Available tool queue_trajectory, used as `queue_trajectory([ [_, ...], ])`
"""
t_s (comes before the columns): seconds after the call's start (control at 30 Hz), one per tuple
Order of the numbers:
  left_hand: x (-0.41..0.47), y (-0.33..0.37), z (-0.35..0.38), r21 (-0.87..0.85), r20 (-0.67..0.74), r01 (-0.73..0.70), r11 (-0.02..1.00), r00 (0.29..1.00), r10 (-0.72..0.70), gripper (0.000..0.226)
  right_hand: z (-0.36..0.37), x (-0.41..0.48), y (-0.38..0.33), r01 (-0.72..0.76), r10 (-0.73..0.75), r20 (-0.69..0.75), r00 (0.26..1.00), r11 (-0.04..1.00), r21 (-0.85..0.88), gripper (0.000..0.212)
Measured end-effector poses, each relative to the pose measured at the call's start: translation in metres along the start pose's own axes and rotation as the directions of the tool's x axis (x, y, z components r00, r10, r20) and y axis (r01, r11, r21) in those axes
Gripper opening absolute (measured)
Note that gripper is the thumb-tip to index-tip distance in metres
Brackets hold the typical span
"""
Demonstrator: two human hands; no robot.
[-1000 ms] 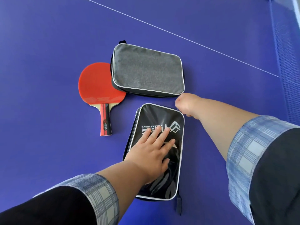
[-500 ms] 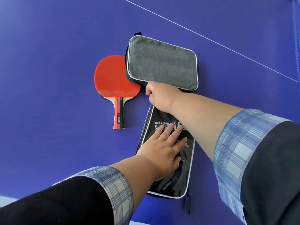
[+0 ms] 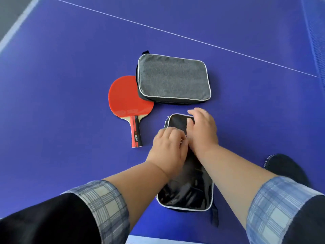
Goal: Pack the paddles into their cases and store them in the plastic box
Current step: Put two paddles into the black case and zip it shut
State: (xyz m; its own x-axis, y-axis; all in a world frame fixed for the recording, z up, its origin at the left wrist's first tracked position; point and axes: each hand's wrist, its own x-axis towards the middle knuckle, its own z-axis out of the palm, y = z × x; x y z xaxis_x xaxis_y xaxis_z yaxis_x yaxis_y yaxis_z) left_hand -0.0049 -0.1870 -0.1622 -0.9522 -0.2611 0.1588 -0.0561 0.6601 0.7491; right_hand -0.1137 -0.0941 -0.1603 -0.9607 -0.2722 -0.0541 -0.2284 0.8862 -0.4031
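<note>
A glossy black paddle case (image 3: pixel 186 192) lies lengthwise on the blue table in front of me. My left hand (image 3: pixel 168 148) rests on its left side with the fingers curled, pinching a small metal piece at the case's edge. My right hand (image 3: pixel 202 131) covers the case's far end, fingers hooked over the top rim and slightly blurred. A red paddle (image 3: pixel 128 97) with a red and black handle lies flat to the left. Its blade is tucked a little under the grey case (image 3: pixel 174 80), which lies shut beyond my hands. No plastic box is in view.
The blue table (image 3: pixel 61 103) has a white line running across its far part. The net (image 3: pixel 316 32) stands along the right edge. A dark rounded object (image 3: pixel 284 169) sits at the right beside my right forearm. The table's near edge is just below my arms.
My right hand has drawn back from the grey case's near edge onto the black case's far end. My left hand went from lying flat to curled and pinching.
</note>
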Motion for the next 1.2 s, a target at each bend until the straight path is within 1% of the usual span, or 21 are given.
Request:
queue_trajectory([
  [0.03,0.010,-0.006,-0.005,0.008,-0.031,0.087,0.996,0.996,-0.086,0.024,0.004,-0.009,0.005,0.006,-0.004,0.037,0.999,0.998,-0.068,0.038],
  [0.07,0.022,-0.014,-0.010,0.004,-0.029,0.171,0.985,0.985,-0.171,0.021,0.008,-0.017,0.008,0.020,-0.007,0.087,0.996,0.989,-0.148,0.045],
  [0.1,0.037,-0.023,-0.014,0.004,0.020,0.242,0.970,0.970,-0.242,0.020,0.013,-0.022,0.011,0.027,0.002,0.129,0.992,0.975,-0.219,0.052],
  [0.13,0.054,-0.031,-0.018,0.038,0.109,0.287,0.957,0.951,-0.290,0.028,0.018,-0.025,0.013,0.033,0.011,0.156,0.988,0.961,-0.274,0.059],
  [0.17,0.070,-0.039,-0.022,0.114,0.222,0.282,0.953,0.927,-0.301,0.043,0.022,-0.026,0.014,0.039,0.012,0.162,0.987,0.951,-0.308,0.064],
  [0.2,0.085,-0.046,-0.024,0.206,0.340,0.231,0.951,0.894,-0.291,0.056,0.026,-0.027,0.015,0.043,0.007,0.152,0.988,0.945,-0.324,0.067],
  [0.23,0.097,-0.051,-0.024,0.284,0.448,0.154,0.947,0.852,-0.272,0.064,0.028,-0.028,0.016,0.044,0.001,0.135,0.991,0.942,-0.333,0.068],
  [0.27,0.106,-0.054,-0.024,0.328,0.533,0.065,0.942,0.811,-0.241,0.066,0.030,-0.028,0.016,0.045,-0.004,0.119,0.993,0.939,-0.340,0.069],
  [0.3,0.113,-0.056,-0.022,0.342,0.591,-0.017,0.940,0.782,-0.201,0.063,0.031,-0.028,0.017,0.046,-0.009,0.107,0.994,0.937,-0.347,0.069],
  [0.33,0.117,-0.058,-0.020,0.333,0.621,-0.069,0.940,0.766,-0.163,0.057,0.032,-0.028,0.018,0.046,-0.013,0.096,0.995,0.935,-0.350,0.069],
  [0.4,0.120,-0.061,-0.019,0.322,0.625,-0.106,0.941,0.770,-0.128,0.043,0.034,-0.028,0.020,0.044,-0.018,0.078,0.997,0.937,-0.346,0.068],
  [0.47,0.119,-0.062,-0.020,0.392,0.602,-0.139,0.909,0.787,-0.139,0.037,0.035,-0.029,0.020,0.039,-0.014,0.075,0.997,0.940,-0.338,0.068],
  [0.57,0.111,-0.061,-0.024,0.509,0.552,-0.156,0.847,0.814,-0.182,0.035,0.034,-0.029,0.019,0.048,-0.013,0.102,0.995,0.936,-0.348,0.072],
  [0.63,0.102,-0.062,-0.027,0.552,0.521,-0.134,0.823,0.826,-0.215,0.034,0.032,-0.029,0.017,0.099,-0.046,0.150,0.988,0.924,-0.370,0.077],
  [0.73,0.089,-0.062,-0.026,0.600,0.512,-0.107,0.793,0.813,-0.278,0.030,0.029,-0.028,0.015,0.151,-0.080,0.189,0.979,0.905,-0.398,0.080],
  [0.87,0.070,-0.063,-0.025,0.630,0.492,-0.099,0.770,0.819,-0.296,0.037,0.028,-0.027,0.013,0.110,-0.040,0.186,0.982,0.916,-0.385,0.080],
  [1.0,0.032,-0.057,-0.031,0.617,0.482,-0.035,0.786,0.807,-0.342,0.034,0.027,-0.026,0.014,0.101,-0.030,0.205,0.978,0.933,-0.345,0.079],
  [1.13,-0.029,-0.043,-0.029,0.636,0.382,0.091,0.766,0.826,-0.415,0.033,0.031,-0.026,0.017,0.104,-0.038,0.203,0.978,0.940,-0.325,0.077],
  [1.2,-0.056,-0.034,-0.030,0.627,0.362,0.135,0.767,0.822,-0.440,0.030,0.031,-0.025,0.017,0.105,-0.043,0.193,0.980,0.942,-0.320,0.076],
])
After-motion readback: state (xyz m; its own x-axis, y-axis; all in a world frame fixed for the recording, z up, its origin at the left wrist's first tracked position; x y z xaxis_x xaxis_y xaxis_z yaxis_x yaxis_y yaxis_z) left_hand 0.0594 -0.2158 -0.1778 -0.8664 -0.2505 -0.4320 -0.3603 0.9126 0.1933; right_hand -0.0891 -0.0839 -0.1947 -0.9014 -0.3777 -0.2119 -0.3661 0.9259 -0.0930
